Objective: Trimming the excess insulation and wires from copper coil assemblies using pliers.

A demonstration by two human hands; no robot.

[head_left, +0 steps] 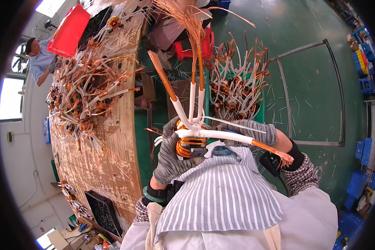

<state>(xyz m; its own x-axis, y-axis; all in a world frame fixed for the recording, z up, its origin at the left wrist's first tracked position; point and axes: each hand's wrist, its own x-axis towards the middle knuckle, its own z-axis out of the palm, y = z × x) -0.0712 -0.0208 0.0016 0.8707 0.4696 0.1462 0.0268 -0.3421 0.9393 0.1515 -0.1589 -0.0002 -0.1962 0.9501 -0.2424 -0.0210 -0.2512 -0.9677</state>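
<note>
Striped apron [221,200] right up close, blue-grey and white, hanging down the front of whoever's working here. Just past it, held up off to the left, is a chunky copper coil [185,146] with fat white-sleeved leads [192,100] poking out, their ends frayed into bare copper bristles. Left hand [169,156], in a grey knit glove, is curled round the coil's left side with the thumb along its near edge, so that's a proper grip. Right hand [260,130], same kind of glove, sits behind the lead sticking out to the right; its fingertips are hidden, so I can't tell if they're pinching anything. Thin white strip [237,125] runs from the base of the leads out across that glove.

Over on the left there's a beat-up wooden desk [123,114] with a big messy heap of similar coils [85,89], plus a red tray [69,31] near the far end. Green crate [261,114] beyond the right hand is stuffed with more. Co-worker [41,58] in light blue across the desk.
</note>
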